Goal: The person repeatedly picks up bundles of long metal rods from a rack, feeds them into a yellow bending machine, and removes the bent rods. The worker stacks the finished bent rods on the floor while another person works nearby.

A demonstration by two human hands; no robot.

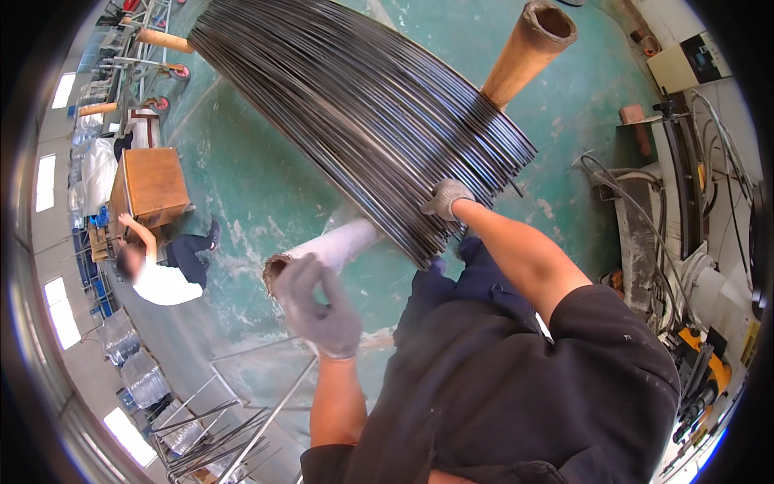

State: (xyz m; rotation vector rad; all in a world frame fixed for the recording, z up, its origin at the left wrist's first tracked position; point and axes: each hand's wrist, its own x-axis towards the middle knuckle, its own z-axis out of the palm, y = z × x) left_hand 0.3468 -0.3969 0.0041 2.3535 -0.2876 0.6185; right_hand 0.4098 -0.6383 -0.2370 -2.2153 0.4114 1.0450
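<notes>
Long, dark, glossy metal rods (347,97) stretch from the upper left to the centre right of the frame. Left of centre, your grey-gloved left hand (314,310) curves, thumb and fingers apart, before a white-wrapped tube (347,244). Further right, your grey-gloved right hand (447,199) touches the rods' lower ends; whether it clamps them, I cannot tell. Upper right, a thick brown tube (522,63) juts past them.
</notes>
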